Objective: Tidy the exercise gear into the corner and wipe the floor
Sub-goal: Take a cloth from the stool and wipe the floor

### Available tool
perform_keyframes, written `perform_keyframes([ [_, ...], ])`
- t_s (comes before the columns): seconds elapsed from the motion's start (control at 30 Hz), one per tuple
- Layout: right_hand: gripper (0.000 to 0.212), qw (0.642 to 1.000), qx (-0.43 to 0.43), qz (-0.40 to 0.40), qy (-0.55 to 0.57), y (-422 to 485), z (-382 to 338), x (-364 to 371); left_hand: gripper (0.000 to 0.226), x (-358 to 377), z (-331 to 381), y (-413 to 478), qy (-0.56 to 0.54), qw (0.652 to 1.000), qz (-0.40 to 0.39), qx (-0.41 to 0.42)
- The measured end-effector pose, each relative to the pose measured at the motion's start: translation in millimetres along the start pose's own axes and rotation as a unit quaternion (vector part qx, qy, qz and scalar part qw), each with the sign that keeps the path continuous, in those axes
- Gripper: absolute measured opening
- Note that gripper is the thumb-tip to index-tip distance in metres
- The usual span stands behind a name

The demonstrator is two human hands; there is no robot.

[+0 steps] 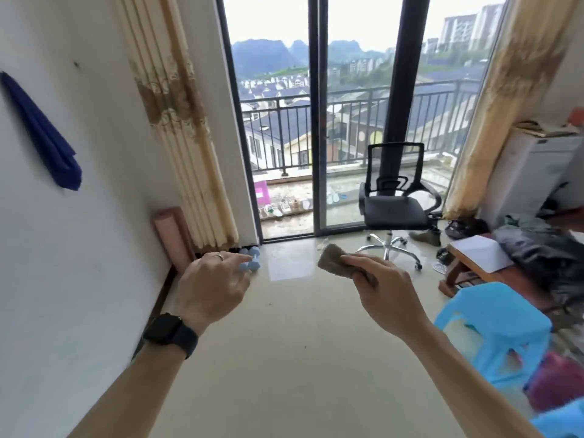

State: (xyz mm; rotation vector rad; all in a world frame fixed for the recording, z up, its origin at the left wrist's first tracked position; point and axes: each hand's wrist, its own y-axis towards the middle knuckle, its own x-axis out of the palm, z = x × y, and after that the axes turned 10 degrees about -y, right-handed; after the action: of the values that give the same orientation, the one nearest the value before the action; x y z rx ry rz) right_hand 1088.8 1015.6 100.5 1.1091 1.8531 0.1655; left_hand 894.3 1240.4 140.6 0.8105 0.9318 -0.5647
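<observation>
Right hand [376, 279] clamped on rag [339, 260], left hand [211, 286] loose and empty, dumbbells [249, 259] and mat [172, 238] already by curtain [189, 153]; risk: dry rag merely smearing grit across floor [284, 343].

no words, numbers or signs can be read here. the pink box [261, 191] out on the balcony has a white patch on it, but it is too blurry to read. the watch [171, 335] face is dark.
</observation>
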Motion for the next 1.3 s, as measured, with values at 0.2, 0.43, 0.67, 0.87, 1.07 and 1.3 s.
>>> perform_keyframes([
  [0.2, 0.039, 0.988, 0.138, 0.043, -0.056, 12.2, 61.0, -0.9, 0.034, 81.7, 9.9, 99.9, -0.041, 0.992, -0.090, 0.081],
  [0.43, 0.038, 0.953, 0.269, 0.100, -0.091, 0.8, 116.9, 1.7, 0.036, 176.1, 50.1, 177.4, -0.061, 0.959, -0.215, 0.172],
  [0.67, 0.037, 0.910, 0.377, 0.135, -0.111, 0.4, 197.0, 2.2, 0.037, 285.3, 121.6, 243.9, -0.059, 0.914, -0.298, 0.268],
  [0.87, 0.036, 0.890, 0.410, 0.163, -0.117, 49.6, 306.1, -21.7, 0.037, 373.3, 217.8, 318.3, -0.063, 0.893, -0.319, 0.310],
  [1.07, 0.036, 0.884, 0.419, 0.161, -0.129, 110.3, 405.1, -67.0, 0.035, 441.5, 305.9, 394.4, -0.070, 0.889, -0.325, 0.315],
  [1.3, 0.035, 0.869, 0.460, 0.135, -0.124, 143.3, 510.4, -93.9, 0.033, 530.6, 386.2, 446.5, -0.097, 0.868, -0.360, 0.326],
])
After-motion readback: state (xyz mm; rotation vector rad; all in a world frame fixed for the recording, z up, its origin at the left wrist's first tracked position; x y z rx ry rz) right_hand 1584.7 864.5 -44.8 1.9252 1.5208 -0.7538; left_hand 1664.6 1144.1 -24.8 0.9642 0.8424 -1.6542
